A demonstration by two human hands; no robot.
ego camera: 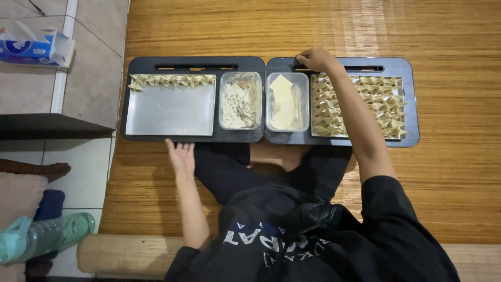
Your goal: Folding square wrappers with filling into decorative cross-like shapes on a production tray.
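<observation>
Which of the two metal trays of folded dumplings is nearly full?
The rectangular metal tray under the right forearm: dumplings cover it. The other metal tray holds a single row along its far edge.

Left metal tray [172, 112] mostly bare below its dumpling row [172, 80]; right tray [402, 107] seemingly packed full.

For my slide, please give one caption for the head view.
Seated person, left hand and right hand on two dark trays of folded dumplings.

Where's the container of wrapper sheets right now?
In the head view, the clear container of wrapper sheets sits at the left end of the right black tray, between the filling container and the metal pan of folded dumplings, just below the right hand.
</observation>
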